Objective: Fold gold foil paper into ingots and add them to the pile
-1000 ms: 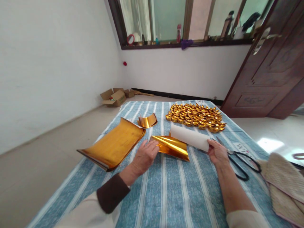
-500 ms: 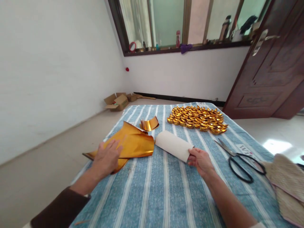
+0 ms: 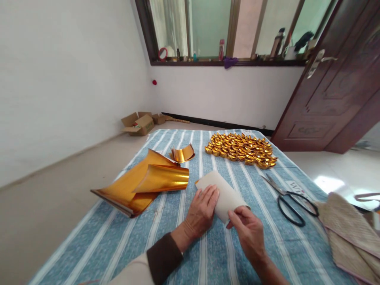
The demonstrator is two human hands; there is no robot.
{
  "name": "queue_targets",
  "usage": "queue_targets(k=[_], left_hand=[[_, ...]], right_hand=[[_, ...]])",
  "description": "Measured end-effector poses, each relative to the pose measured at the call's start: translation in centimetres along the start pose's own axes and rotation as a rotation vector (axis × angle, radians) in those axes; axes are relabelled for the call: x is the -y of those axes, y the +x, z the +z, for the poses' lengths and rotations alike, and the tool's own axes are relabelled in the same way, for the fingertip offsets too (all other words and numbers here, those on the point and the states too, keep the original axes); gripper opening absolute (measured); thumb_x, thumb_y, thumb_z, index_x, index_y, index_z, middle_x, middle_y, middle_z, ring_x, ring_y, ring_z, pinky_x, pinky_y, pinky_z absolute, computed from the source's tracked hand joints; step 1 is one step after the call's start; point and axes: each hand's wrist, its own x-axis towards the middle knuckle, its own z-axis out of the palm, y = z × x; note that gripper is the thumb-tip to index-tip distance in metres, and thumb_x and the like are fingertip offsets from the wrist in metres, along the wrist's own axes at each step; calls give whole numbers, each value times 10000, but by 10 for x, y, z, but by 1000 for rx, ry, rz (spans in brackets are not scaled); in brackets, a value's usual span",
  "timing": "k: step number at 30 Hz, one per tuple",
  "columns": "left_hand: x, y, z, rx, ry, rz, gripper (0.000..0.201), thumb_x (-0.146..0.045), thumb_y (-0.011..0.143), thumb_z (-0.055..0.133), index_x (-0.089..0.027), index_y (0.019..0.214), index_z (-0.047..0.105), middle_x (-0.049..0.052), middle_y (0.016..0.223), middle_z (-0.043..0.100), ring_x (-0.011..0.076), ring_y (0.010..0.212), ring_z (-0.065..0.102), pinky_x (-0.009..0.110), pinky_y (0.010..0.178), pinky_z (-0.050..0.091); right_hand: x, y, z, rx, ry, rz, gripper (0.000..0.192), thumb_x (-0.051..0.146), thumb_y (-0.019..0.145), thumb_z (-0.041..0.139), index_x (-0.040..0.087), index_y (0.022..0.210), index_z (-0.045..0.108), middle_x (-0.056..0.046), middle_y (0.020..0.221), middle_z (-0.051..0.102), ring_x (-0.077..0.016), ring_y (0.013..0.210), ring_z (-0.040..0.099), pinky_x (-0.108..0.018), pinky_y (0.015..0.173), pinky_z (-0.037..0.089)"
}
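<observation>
A sheet of gold foil paper (image 3: 227,196) lies white side up in front of me, slightly curled, with a sliver of gold showing at its left edge. My left hand (image 3: 202,208) rests on its left part, fingers flat and close together. At the near right corner, my right hand (image 3: 247,229) pinches the sheet between thumb and fingers. To the left are larger curled gold foil sheets (image 3: 166,178), overlapping and gold side up. A small stack of curved gold foil pieces (image 3: 182,153) sits behind them.
Rows of folded gold paper ingots (image 3: 240,150) cover the back right of the striped cloth (image 3: 181,253). Black-handled scissors (image 3: 286,196) lie open at right, near a beige woven fabric item (image 3: 347,233). Cardboard boxes (image 3: 142,123) stand on the floor behind.
My left hand has left the larger gold sheets and moved right onto the white-backed sheet. My right hand still holds that sheet, now nearer to me. The view has shifted slightly.
</observation>
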Motion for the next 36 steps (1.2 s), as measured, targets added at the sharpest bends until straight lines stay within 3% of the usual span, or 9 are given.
queue_targets(k=[5, 8, 11, 14, 19, 25, 30, 33, 36], left_hand=[[6, -14, -11, 65, -149, 49, 507, -117, 876, 380, -56, 1378, 429, 221, 1299, 590, 291, 1242, 541, 491, 1005, 454], [10, -20, -18, 148, -219, 55, 477, -163, 874, 439, -68, 1341, 467, 214, 1272, 610, 283, 1203, 571, 480, 1013, 457], [12, -23, -23, 250, -260, 61, 439, -134, 862, 444, -120, 1293, 523, 182, 1269, 623, 267, 1205, 574, 487, 1024, 446], [12, -22, -25, 311, -294, 62, 410, -124, 853, 453, -127, 1249, 557, 168, 1282, 622, 269, 1230, 557, 512, 1040, 423], [15, -19, -27, 337, -364, 66, 366, -140, 845, 494, -146, 1196, 598, 148, 1266, 638, 264, 1223, 562, 515, 1057, 395], [16, -15, -35, 270, -568, -66, 243, -227, 896, 505, -181, 1069, 669, 94, 1079, 722, 212, 1052, 656, 406, 1018, 438], [17, -5, -35, 221, -684, -478, 274, -323, 915, 502, -182, 1092, 656, 19, 836, 717, 172, 759, 676, 294, 751, 548], [23, -3, -25, 113, -575, -681, 437, -287, 866, 559, -165, 1285, 532, 42, 935, 718, 205, 830, 690, 342, 794, 559], [23, -6, -20, -36, -364, -654, 621, -237, 859, 557, -155, 1436, 341, 123, 1166, 669, 265, 1064, 652, 424, 897, 542]], right_hand=[[-10, 3, -40, 325, -447, -413, 183, 289, 810, 619, 239, 953, 721, -74, 980, 705, -246, 921, 659, -361, 813, 554], [-33, 13, -61, 266, -717, -455, 375, 252, 780, 632, 246, 1151, 682, -109, 1236, 641, -346, 1249, 511, -499, 1035, 442], [-55, 28, -71, 153, -876, -413, 381, 217, 763, 598, 194, 1133, 684, -160, 1251, 624, -386, 1288, 466, -576, 1048, 406], [-60, 44, -73, 170, -884, -425, 511, 225, 749, 627, 160, 1256, 612, -184, 1297, 595, -384, 1303, 454, -585, 1046, 404], [-38, 60, -68, 599, -616, -573, 383, 177, 832, 599, 274, 1197, 660, -91, 1272, 644, -275, 1270, 522, -487, 1061, 405], [-15, 73, -59, 671, -366, -198, 150, 320, 810, 676, 236, 900, 762, -44, 909, 754, -223, 878, 688, -349, 836, 517], [-9, 100, -35, 635, -169, 192, 266, 425, 731, 699, 173, 800, 750, -4, 733, 715, -184, 693, 646, -264, 639, 489], [-12, 113, -16, 506, -192, 250, 239, 382, 653, 746, 172, 765, 723, 13, 632, 671, -159, 595, 600, -231, 539, 430], [-16, 118, -6, 409, -395, 203, 155, 304, 626, 744, 181, 681, 668, 48, 511, 580, -108, 483, 494, -201, 458, 312]])
